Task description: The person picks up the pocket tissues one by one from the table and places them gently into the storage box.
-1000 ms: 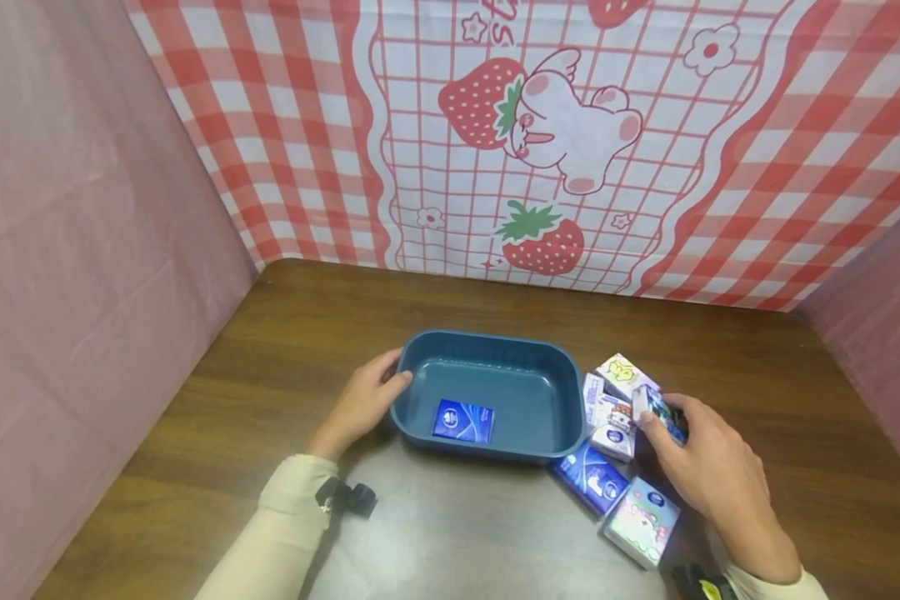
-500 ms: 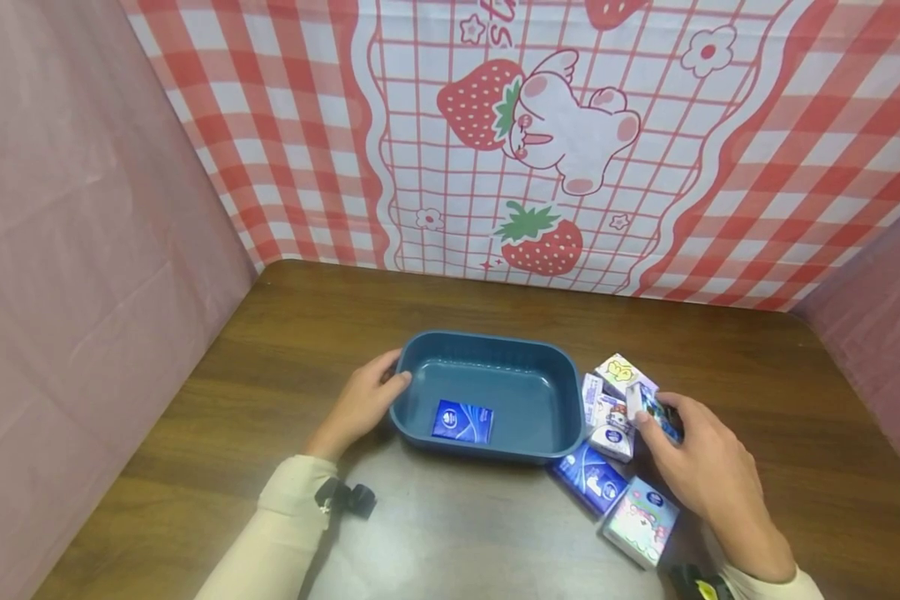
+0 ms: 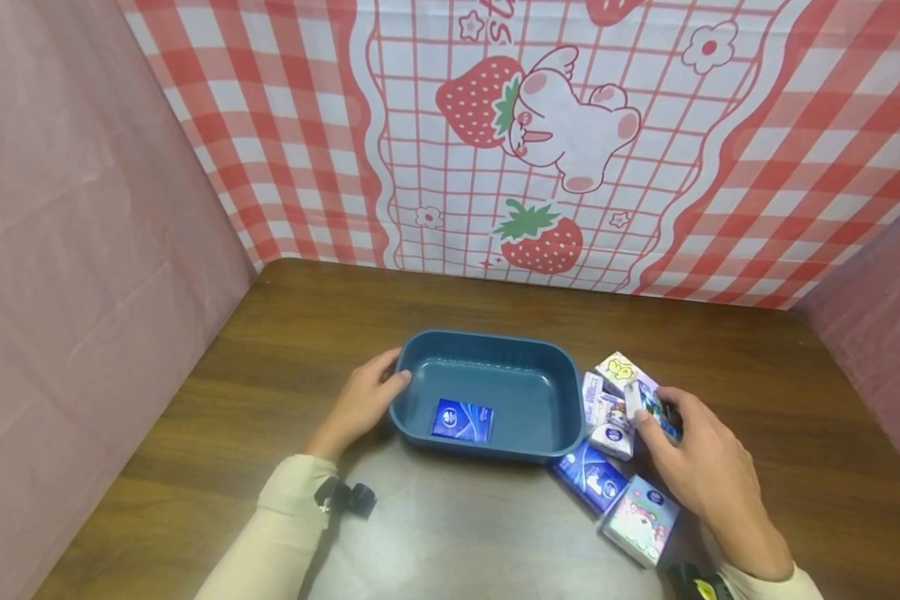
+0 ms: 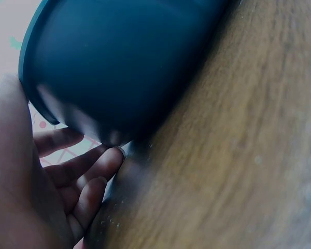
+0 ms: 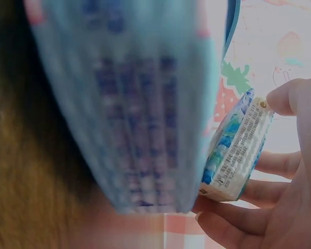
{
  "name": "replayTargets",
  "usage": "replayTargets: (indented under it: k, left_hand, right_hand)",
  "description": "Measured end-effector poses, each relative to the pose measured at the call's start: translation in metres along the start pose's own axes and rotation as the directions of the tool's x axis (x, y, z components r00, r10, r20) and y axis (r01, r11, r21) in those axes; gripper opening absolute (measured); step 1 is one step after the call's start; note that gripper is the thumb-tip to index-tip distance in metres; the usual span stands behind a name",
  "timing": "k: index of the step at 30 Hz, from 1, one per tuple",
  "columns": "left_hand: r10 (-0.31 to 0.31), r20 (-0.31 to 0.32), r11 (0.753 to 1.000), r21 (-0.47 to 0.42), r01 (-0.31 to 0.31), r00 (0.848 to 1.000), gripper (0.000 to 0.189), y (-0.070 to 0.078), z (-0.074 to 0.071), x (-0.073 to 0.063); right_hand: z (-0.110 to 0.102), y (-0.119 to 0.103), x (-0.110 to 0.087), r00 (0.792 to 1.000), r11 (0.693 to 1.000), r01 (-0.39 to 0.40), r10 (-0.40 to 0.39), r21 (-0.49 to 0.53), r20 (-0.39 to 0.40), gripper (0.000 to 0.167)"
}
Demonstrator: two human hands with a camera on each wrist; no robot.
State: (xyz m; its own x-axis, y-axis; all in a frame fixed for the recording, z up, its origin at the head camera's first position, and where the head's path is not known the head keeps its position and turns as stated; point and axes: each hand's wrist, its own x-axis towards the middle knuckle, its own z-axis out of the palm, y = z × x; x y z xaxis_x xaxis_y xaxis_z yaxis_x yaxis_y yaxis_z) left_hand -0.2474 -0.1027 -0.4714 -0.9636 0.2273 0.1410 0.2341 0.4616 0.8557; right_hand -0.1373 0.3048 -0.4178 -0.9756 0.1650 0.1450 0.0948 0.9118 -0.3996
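Two hands, one teal basin [image 3: 528, 408] on table [image 3: 307, 308]. Left hand [image 3: 363, 400]: grasping basin's left end, thumb at rim, fingers outside wall. In basin: one blue packet [image 3: 462, 422], near side, left of centre. Right hand [image 3: 708, 467]: pinching one dark-printed packet [image 3: 656, 410], thumb against fingers, right of basin. Also right: one yellow-figure packet [image 3: 621, 368], far; white packets [image 3: 612, 440], overlapped, count unclear; nearer, one blue-wrapped packet [image 3: 591, 477], one pastel packet [image 3: 642, 523], nearest.
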Motion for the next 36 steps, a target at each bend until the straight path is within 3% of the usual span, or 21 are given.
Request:
replayTargets:
  k: [36]
  left_hand:
    - [-0.001,0.003,1.0,-0.001,0.001,1.0,0.047,-0.001,-0.0005,0.0007]
  right_hand:
    - [0.0037,-0.0027,-0.0005,0.999,1.0,0.011,-0.011,0.018,0.038,0.073]
